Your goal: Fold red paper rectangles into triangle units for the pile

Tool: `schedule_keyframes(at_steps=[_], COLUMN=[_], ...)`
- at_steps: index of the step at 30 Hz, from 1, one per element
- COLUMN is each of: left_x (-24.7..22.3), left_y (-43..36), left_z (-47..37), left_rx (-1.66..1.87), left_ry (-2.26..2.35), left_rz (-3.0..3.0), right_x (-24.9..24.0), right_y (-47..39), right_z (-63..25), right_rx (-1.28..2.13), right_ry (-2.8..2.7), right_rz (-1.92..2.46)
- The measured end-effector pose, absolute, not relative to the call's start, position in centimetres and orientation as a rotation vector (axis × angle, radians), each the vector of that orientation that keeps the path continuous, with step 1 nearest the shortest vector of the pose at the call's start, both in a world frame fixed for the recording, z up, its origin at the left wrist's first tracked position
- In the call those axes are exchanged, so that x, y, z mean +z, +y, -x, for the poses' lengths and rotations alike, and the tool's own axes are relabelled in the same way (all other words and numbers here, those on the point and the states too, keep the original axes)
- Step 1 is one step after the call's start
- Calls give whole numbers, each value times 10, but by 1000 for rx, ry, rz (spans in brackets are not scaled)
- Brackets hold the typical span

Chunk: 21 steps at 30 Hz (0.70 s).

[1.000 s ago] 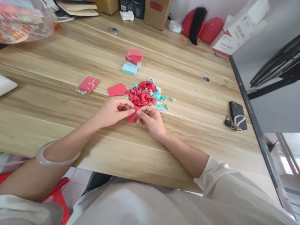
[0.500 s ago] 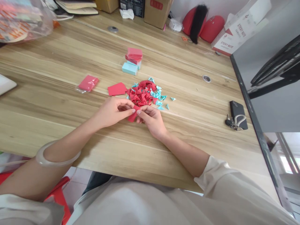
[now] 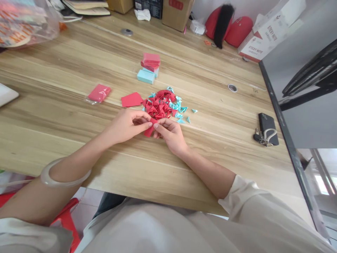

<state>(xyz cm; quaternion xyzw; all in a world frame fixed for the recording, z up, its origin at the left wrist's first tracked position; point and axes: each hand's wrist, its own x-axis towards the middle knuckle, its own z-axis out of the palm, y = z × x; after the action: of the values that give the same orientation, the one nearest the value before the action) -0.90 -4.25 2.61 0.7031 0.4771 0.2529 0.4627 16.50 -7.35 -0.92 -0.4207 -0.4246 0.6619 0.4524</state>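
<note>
A small red paper strip is pinched between both hands, just in front of a pile of folded red paper triangles. My left hand grips its left side with thumb and fingers. On the right side, the thumb and fingertips of my right hand are closed on the same strip. Light blue folded triangles lie along the pile's right side, and a ring of pleated red pieces rests at its back. Flat red paper sheets lie left of the pile.
A wrapped red paper pack lies farther left. Red packs and a light blue pack sit behind the pile. A black case with keys is at the right. Boxes and a plastic bag line the back.
</note>
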Motion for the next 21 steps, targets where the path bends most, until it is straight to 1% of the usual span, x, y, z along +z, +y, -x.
schedule_keyframes(at_steps=[21], left_x=[23], left_y=[-42], left_z=[11], left_rx=[608], left_ry=[1154], left_rz=[-1809], right_x=[-9], right_y=[-74], right_z=[-165], right_rx=[1607], right_ry=[-1080], right_rz=[1029])
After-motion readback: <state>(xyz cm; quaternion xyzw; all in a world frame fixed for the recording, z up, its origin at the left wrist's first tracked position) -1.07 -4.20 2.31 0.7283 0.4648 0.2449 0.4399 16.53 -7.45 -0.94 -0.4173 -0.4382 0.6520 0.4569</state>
